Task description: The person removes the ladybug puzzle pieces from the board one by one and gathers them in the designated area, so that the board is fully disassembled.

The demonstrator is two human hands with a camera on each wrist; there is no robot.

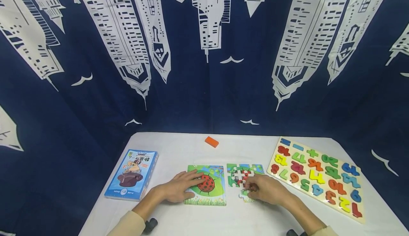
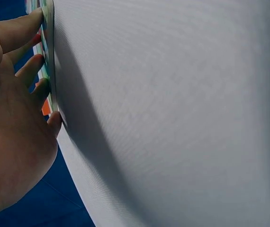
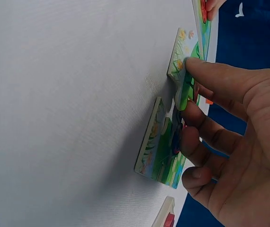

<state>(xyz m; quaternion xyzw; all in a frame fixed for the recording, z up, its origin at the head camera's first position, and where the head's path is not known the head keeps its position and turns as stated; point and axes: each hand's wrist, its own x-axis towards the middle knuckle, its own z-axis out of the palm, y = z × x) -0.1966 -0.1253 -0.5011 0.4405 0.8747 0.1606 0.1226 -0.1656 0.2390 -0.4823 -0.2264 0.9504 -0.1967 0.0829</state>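
My left hand (image 1: 179,187) lies with fingers spread on a square ladybug picture board (image 1: 220,197), over its left side. In the left wrist view its fingertips (image 2: 38,64) touch the board's edge. Right of the board, my right hand (image 1: 266,190) pinches a puzzle piece (image 3: 187,90) between thumb and fingers. The piece is green, with yellow flowers around it. Beyond the hand lie joined puzzle pieces (image 1: 235,166) showing red ladybug parts, with white gaps between some. A flowered corner section (image 3: 149,146) lies beside the fingers in the right wrist view; the hand hides it in the head view.
A blue game box (image 1: 132,172) lies at the left of the white table (image 1: 179,147). An orange block (image 1: 211,142) sits near the back edge. A board of colourful numbers (image 1: 314,175) stands at the right. Dark blue patterned cloth (image 1: 204,97) hangs behind.
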